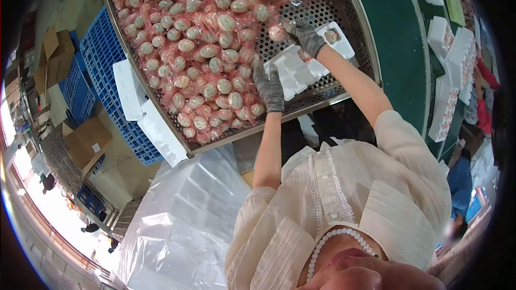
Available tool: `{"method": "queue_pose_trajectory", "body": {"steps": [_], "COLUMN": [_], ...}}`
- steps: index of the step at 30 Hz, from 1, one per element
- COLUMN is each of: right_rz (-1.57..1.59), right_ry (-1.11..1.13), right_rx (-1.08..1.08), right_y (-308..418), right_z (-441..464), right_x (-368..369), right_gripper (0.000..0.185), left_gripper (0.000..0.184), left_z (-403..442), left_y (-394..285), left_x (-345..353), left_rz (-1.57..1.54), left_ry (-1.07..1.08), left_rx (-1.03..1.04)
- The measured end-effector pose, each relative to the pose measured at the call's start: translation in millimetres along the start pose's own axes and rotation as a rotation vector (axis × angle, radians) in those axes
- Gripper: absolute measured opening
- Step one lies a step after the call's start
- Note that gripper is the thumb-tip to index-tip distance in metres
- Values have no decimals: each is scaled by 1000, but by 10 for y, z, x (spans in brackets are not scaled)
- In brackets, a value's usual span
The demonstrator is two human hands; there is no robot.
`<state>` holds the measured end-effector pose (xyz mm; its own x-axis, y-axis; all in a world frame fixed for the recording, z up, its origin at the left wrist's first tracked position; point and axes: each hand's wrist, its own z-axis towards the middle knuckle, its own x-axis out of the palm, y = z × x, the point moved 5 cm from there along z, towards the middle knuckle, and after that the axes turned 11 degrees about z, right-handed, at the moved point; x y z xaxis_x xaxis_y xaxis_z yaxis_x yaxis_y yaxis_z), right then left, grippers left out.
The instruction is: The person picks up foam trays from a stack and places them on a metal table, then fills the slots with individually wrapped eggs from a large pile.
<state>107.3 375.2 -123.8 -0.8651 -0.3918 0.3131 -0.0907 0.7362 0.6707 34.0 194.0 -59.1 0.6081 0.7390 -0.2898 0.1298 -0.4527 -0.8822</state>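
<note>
Grey gloves cover both hands. My right hand [308, 39] reaches over the perforated metal tray, its fingertips closed on an egg [277, 33] in clear, red-printed wrapping. Below that hand lies a white foam tray [293, 78] with moulded compartments. It holds a wrapped egg [331, 35] near its right end and another partly hidden under my right wrist. My left hand [269, 87] is at the foam tray's left end, beside the pile of wrapped eggs [207, 51]. Its thumb and fingers are apart, with fingertips close to the nearest eggs.
The metal tray's rim [357, 8] surrounds the eggs. A green surface [395, 48] to the right bears filled foam trays [459, 56]. Blue crates [115, 70], foam pieces [161, 134] and cardboard boxes [54, 56] stand left. Plastic sheeting [185, 204] is near my body. A co-worker's red sleeve [486, 96] shows far right.
</note>
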Motion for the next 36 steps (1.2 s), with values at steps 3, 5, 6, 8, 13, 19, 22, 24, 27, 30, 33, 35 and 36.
{"method": "queue_pose_trajectory", "body": {"steps": [3,5,6,8,13,19,22,24,27,30,33,35,36], "right_rz": [101,308,331,366,624,626,615,776,355,-1067,-1303,-172,441], "right_ry": [136,116,181,151,53,-231,-477,-749,-922,-786,-771,-933,-954], "right_rx": [-22,42,26,-22,-58,-196,-116,-53,-40,691,531,217,42], "right_y": [196,71,27,11,-220,-1076,-1735,-2147,-2760,-3151,-3650,-3221,-2889], "right_z": [-645,-824,-898,-1083,-1437,-2653,-3138,-3293,-3355,-3379,-3365,-3170,-3038], "right_x": [147,37,-7,-47,-316,-1215,-1775,-2201,-2955,-3607,-4066,-3791,-3461], "right_gripper": [23,21,21,20,19,32,30,19,14,49,50,36,29], "left_gripper": [51,48,44,40,36,32,26,23,23,23,23,22,21], "left_z": [146,148,81,-34,-271,-522,-505,-433,-352,-265,-187,-102,-72], "left_y": [-48,-60,-211,-408,-464,-72,175,237,257,226,196,275,297], "left_x": [79,100,125,226,472,618,553,486,366,330,292,276,278], "left_rz": [21,2,-166,-413,-323,-22,-67,25,94,84,19,77,174], "left_ry": [20,82,185,357,575,635,572,534,515,497,506,468,452], "left_rx": [64,99,47,-39,36,48,-170,-99,-101,-122,-119,-56,44]}}
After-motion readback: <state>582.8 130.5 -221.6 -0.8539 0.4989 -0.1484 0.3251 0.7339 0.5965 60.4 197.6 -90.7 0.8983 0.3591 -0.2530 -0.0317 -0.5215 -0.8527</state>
